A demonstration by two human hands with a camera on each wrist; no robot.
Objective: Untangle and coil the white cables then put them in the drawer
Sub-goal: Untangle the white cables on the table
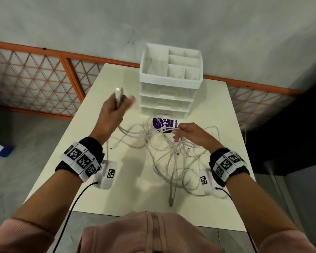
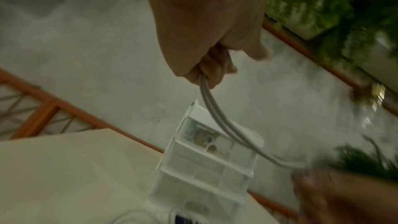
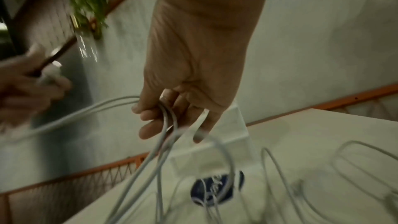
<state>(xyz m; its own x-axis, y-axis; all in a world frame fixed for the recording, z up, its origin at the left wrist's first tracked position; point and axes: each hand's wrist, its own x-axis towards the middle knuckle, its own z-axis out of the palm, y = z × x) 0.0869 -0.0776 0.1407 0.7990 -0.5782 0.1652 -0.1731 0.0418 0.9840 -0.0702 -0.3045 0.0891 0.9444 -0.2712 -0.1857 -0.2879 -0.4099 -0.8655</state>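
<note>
A tangle of white cables (image 1: pixel 173 157) lies on the cream table (image 1: pixel 128 179), with a plug end (image 1: pixel 171 200) near the front edge. My left hand (image 1: pixel 115 108) is raised above the table's left side and grips a doubled white cable (image 2: pixel 217 118) with its plug end (image 1: pixel 119 95) sticking up. My right hand (image 1: pixel 188 132) hovers over the tangle and holds several cable strands (image 3: pixel 168 125) in curled fingers. The white drawer unit (image 1: pixel 169 88) stands at the back of the table, its drawers closed.
A round purple sticker or coaster (image 1: pixel 164 124) lies in front of the drawer unit, partly under cable loops. An orange lattice railing (image 1: pixel 35 77) runs behind the table, against a grey wall. The organiser tray (image 1: pixel 171 63) on top of the drawer unit has several compartments.
</note>
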